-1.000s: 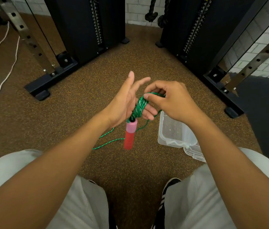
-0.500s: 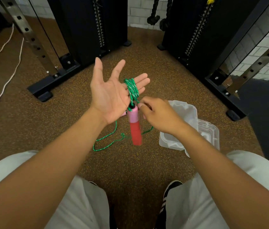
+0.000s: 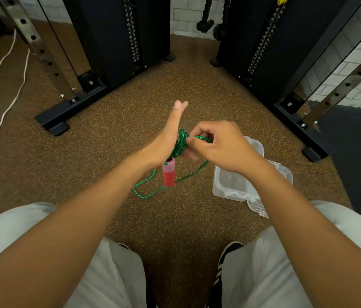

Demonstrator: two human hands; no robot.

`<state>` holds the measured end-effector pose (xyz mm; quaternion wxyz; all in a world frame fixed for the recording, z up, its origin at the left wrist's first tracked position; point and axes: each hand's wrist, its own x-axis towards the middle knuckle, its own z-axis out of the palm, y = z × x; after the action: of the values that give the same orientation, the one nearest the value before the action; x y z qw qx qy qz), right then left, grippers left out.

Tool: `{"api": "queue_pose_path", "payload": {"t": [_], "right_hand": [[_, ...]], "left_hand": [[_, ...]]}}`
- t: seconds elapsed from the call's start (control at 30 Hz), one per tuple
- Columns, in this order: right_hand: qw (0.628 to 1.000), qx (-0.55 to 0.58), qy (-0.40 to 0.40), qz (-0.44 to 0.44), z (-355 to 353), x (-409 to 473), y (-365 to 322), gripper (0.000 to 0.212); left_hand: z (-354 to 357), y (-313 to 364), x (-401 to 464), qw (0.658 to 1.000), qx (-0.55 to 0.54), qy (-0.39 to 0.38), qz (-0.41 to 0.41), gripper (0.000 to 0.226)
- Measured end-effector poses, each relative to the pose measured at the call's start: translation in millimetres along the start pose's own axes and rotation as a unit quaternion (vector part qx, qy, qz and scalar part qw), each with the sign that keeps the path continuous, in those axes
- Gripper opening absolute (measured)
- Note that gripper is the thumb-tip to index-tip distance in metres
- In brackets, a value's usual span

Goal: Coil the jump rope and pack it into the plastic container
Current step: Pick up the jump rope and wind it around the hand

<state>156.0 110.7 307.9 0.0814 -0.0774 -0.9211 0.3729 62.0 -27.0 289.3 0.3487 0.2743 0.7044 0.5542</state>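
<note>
The green jump rope (image 3: 181, 142) is wound in several turns around the fingers of my left hand (image 3: 166, 138), which stands edge-on with fingers straight. A red and pink handle (image 3: 169, 173) hangs below that hand. My right hand (image 3: 217, 144) pinches the rope just right of the coil. The loose rope tail (image 3: 146, 192) trails down to the floor in a loop. The clear plastic container (image 3: 230, 185) sits open on the floor under my right wrist, its lid (image 3: 272, 174) lying beside it.
Black weight-stack machines stand at the back left (image 3: 108, 41) and back right (image 3: 264, 47), their base feet (image 3: 57, 127) reaching onto the brown speckled floor. A white cord (image 3: 4, 107) runs along the left. My knees and a black shoe (image 3: 226, 258) fill the bottom.
My left hand has turned from palm-up to edge-on. My right hand rose from near the handle to the coil and pinches the rope there; the rope loop on the floor has shifted.
</note>
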Motion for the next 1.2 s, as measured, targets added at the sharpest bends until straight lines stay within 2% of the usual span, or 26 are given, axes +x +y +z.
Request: {"api": "queue_pose_path", "payload": {"t": [0.2, 0.37, 0.47, 0.6, 0.67, 0.8, 1.0, 1.13, 1.2], "right_hand": [[1.0, 0.016, -0.004, 0.001, -4.4, -0.3, 2.8, 0.012], [0.993, 0.118, 0.011, 0.011, -4.5, 5.4, 12.2, 0.017], [0.986, 0.163, 0.022, 0.016, -6.9, 6.6, 11.0, 0.017], [0.984, 0.172, 0.037, 0.037, -1.7, 8.6, 10.8, 0.017], [0.987, 0.147, 0.037, 0.042, 3.9, 8.5, 13.8, 0.02], [0.994, 0.093, 0.027, 0.059, 11.7, 7.5, 17.3, 0.03], [0.993, 0.076, 0.002, 0.093, 16.0, 7.5, 19.8, 0.025], [0.993, 0.073, -0.048, 0.083, 19.0, 4.9, 15.7, 0.023], [0.995, 0.041, -0.07, 0.061, 19.6, 2.8, 11.2, 0.023]], "left_hand": [[1.3, 5.3, -2.5, 0.996, -0.055, -0.054, -0.045, 0.082], [-3.6, 12.9, -7.3, 0.981, -0.158, -0.083, -0.07, 0.091], [-11.2, 11.7, -4.8, 0.951, -0.288, -0.073, -0.083, 0.096], [-11.8, 9.4, -4.6, 0.883, -0.461, -0.06, -0.061, 0.095], [-9.8, 9.0, -4.1, 0.857, -0.511, -0.052, -0.04, 0.093], [-8.8, 13.2, -5.2, 0.831, -0.552, -0.071, -0.009, 0.089], [-9.3, 11.5, -2.0, 0.87, -0.492, -0.025, 0.015, 0.083], [-14.1, 8.3, 0.9, 0.864, -0.499, 0.046, 0.045, 0.082], [-16.7, 7.1, 2.5, 0.873, -0.479, 0.084, 0.042, 0.08]]}}
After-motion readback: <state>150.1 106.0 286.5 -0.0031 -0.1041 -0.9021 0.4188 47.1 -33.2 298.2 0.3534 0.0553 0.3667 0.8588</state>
